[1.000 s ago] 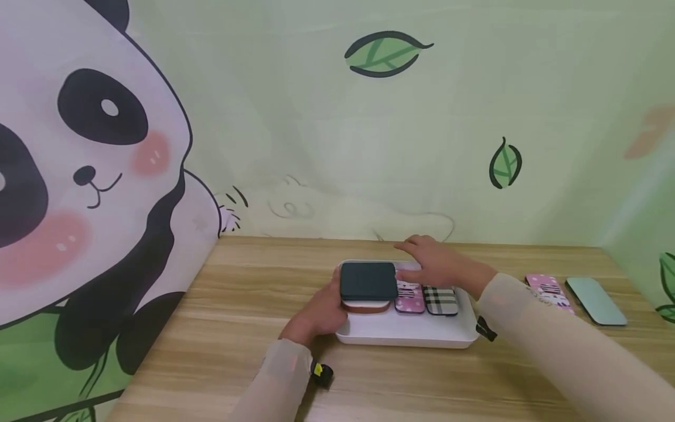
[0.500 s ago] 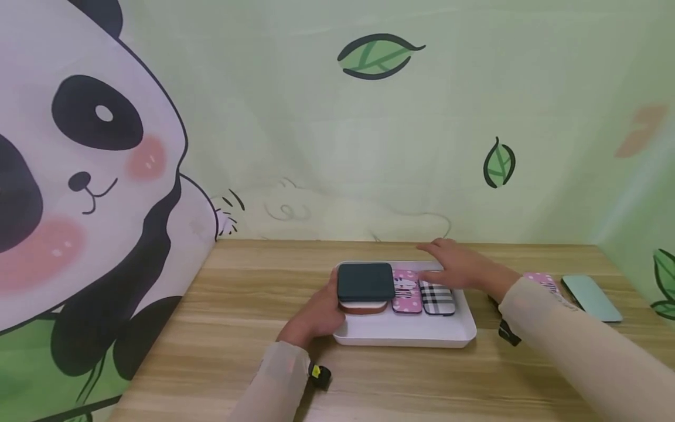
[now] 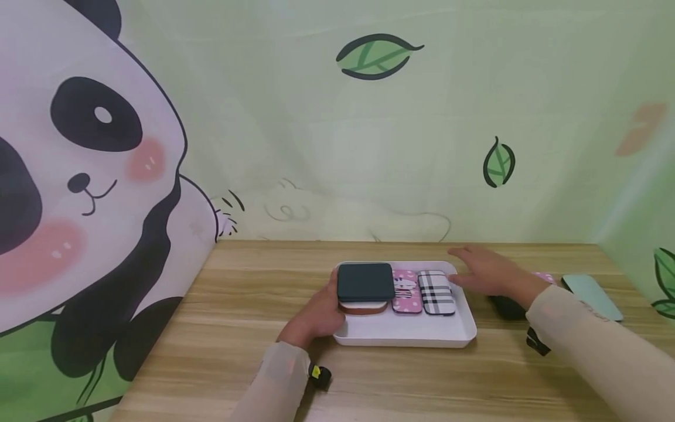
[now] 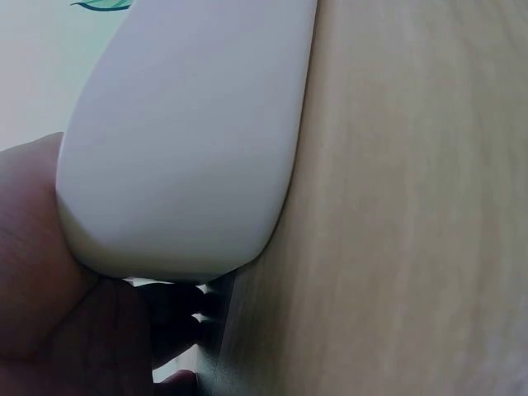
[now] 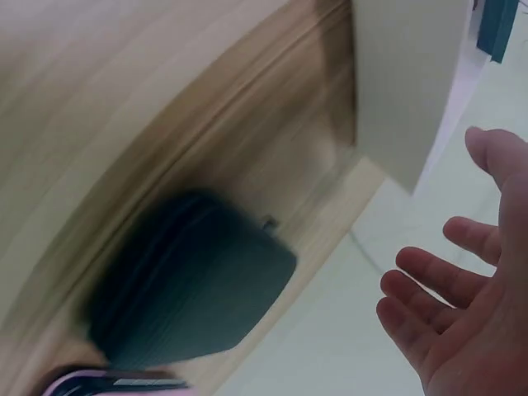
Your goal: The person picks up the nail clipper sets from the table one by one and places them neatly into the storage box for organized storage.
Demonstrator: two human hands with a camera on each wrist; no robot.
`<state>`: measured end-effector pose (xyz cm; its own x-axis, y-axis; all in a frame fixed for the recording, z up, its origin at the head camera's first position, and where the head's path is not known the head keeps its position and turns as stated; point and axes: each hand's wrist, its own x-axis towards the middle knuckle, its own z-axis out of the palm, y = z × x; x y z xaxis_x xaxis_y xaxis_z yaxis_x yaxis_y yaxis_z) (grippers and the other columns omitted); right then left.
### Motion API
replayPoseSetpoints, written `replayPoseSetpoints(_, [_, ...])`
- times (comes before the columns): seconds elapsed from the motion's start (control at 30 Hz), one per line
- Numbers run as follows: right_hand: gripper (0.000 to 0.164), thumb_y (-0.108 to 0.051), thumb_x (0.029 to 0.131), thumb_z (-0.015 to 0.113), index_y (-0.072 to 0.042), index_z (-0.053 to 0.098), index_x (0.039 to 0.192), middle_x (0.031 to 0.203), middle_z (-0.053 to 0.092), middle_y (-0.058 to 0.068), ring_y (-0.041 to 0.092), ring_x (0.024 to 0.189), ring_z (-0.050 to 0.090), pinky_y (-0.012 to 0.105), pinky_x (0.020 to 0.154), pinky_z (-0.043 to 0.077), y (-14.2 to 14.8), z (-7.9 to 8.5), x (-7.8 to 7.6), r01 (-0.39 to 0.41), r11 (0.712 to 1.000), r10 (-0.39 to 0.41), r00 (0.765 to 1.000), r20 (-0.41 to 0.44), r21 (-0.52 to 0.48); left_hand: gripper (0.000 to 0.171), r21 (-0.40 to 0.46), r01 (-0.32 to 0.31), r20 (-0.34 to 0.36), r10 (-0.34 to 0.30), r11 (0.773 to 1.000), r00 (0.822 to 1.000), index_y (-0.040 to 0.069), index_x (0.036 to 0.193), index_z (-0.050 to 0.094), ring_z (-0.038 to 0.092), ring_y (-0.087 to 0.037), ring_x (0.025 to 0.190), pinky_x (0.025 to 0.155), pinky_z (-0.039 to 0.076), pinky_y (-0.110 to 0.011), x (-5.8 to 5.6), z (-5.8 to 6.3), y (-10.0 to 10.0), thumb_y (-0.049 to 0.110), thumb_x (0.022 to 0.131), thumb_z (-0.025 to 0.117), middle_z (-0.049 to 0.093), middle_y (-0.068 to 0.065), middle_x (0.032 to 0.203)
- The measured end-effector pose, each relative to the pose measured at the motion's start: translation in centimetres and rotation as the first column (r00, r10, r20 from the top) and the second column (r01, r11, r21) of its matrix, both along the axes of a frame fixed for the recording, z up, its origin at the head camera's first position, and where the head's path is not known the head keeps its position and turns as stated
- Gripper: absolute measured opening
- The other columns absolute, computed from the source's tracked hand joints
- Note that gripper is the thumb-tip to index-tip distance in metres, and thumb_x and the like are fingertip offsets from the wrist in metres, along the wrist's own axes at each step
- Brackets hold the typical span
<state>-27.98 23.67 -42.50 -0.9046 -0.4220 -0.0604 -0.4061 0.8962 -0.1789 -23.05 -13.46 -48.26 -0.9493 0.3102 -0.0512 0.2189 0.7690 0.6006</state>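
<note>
Left hand (image 3: 316, 313) curled, gripping; right hand (image 3: 487, 275) flat, fingers spread.

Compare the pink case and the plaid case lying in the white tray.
The pink case has a cartoon print on pink with dots; the plaid case has black checks on white. The pink case lies beside the dark green case; the plaid case lies nearer the right hand. Both lie flat in the tray.

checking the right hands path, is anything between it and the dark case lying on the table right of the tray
Nothing visible does. The right hand hovers open just above and beside the dark case, which lies on the table right of the white tray.
</note>
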Motion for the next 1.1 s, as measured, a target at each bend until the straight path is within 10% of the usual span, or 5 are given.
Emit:
replayPoseSetpoints(0.53, [0.066,-0.042,0.094,0.062,0.007,0.052,0.136,0.125,0.056,0.036,0.048,0.112,0.057,0.061,0.093,0.047,3.7,-1.1,1.7,0.106,0.986,-0.103,0.994,-0.024,0.132,0.098,0.005,-0.006,0.014,0.006,1.000,1.000,-0.001,0.159,-0.001,0.043,-0.029,0.139,0.117,0.032,-0.045,0.0,0.0,0.0,0.001,0.077,0.053,0.035,-0.022,0.158])
replayPoseSetpoints(1.1, [0.086,-0.056,0.088,0.062,0.009,0.043,0.141,0.111,0.060,0.033,0.036,0.087,0.061,0.053,0.074,0.051,5.6,-1.9,2.5,0.224,0.954,-0.252,0.959,0.128,0.198,0.099,-0.002,-0.020,0.024,0.020,1.000,1.000,0.004,0.161,-0.002,0.039,-0.029,0.143,0.118,0.029,-0.043,-0.4,-0.5,0.0,0.004,0.078,0.053,0.032,-0.019,0.160])
